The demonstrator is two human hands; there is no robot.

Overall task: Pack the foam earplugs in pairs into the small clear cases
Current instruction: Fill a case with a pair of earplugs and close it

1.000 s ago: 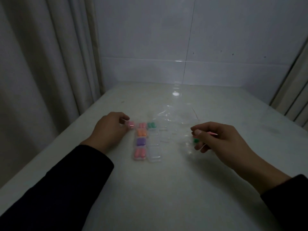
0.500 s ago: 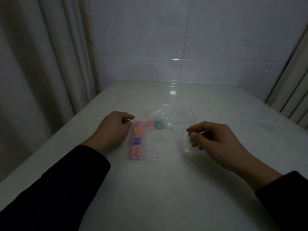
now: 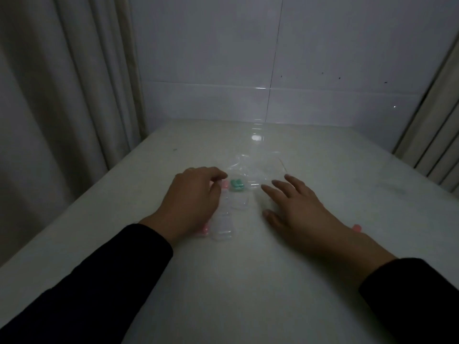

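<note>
While the left hand (image 3: 192, 201) rests with curled fingers over the filled cases (image 3: 237, 185), the right hand (image 3: 296, 209) lies flat, fingers spread.

A single head-worn wide-angle view is given, aimed forward and down along the pale glossy tabletop (image 3: 248, 281) toward the white tiled wall (image 3: 273, 58); both forearms are seen close, entering from below.

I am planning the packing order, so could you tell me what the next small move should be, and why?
Probably the right hand, open and flat on the table, should fetch the loose pink earplug beside its wrist, since clear cases near the left hand look empty.
</note>
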